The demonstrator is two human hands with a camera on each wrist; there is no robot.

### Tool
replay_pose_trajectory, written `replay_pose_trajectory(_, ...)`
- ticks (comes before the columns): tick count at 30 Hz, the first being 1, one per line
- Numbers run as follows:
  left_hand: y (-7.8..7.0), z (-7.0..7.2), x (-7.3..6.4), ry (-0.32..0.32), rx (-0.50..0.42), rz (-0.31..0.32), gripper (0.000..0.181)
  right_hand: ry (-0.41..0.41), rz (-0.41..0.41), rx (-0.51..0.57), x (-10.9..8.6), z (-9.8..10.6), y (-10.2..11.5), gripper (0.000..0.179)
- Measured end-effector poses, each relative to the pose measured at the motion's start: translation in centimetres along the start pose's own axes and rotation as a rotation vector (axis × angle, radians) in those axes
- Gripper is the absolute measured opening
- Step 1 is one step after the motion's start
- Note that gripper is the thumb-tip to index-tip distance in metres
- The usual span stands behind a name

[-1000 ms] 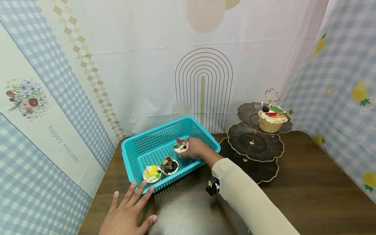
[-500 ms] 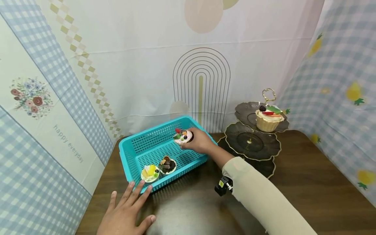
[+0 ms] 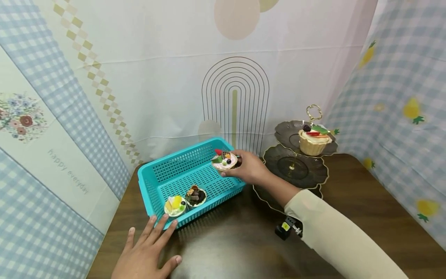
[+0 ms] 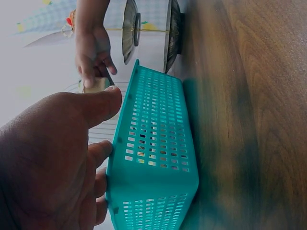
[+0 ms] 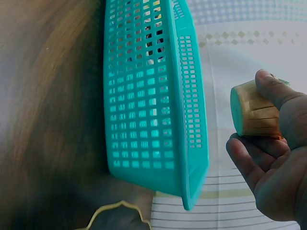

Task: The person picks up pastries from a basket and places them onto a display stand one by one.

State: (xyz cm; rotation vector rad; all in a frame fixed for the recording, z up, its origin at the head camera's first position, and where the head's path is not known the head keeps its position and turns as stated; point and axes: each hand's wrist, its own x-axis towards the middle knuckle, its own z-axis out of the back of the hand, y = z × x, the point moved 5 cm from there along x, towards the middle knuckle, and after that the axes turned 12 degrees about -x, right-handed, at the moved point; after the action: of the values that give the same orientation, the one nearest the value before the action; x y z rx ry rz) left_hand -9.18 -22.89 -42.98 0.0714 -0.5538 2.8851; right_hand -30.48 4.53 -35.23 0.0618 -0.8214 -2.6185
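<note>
My right hand (image 3: 251, 166) grips a cupcake (image 3: 225, 161) topped with pink cream, berries and a green leaf. It is raised over the right end of the turquoise basket (image 3: 158, 166). In the right wrist view, thumb and fingers close round the pale ribbed cup of this cupcake (image 5: 259, 112), above the basket's rim. My left hand (image 3: 143, 248) is spread, fingertips at the basket's near left corner; the left wrist view has it beside the rim (image 4: 109, 177). Inside the basket are a cupcake with yellow fruit (image 3: 175, 205) and a chocolate-topped cupcake (image 3: 196, 196).
Right of the basket stands a three-tier stand with dark scalloped plates (image 3: 296, 164) and a gold ring handle (image 3: 314, 112). A larger cupcake with strawberry slices (image 3: 314, 142) sits on its top plate. Patterned cloths hang behind and beside the wooden table (image 3: 223, 252).
My right hand has lifted the pink-cream cupcake up from inside the basket and carried it rightward, toward the tiered stand. The left hand has stayed at the basket's corner.
</note>
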Motion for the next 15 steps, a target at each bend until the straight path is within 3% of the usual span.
replay_pose_trajectory(6, -0.1, 0.0, 0.0, -0.015, -0.009, -0.011, 0.081, -0.022, 0.015, 0.017, -1.6, 1.8, -1.1, 0.074)
replay_pose_trajectory(15, -0.1, 0.0, 0.0, -0.012, 0.000, 0.002, 0.081, -0.058, -0.027, 0.023, -3.6, 3.9, -3.0, 0.080)
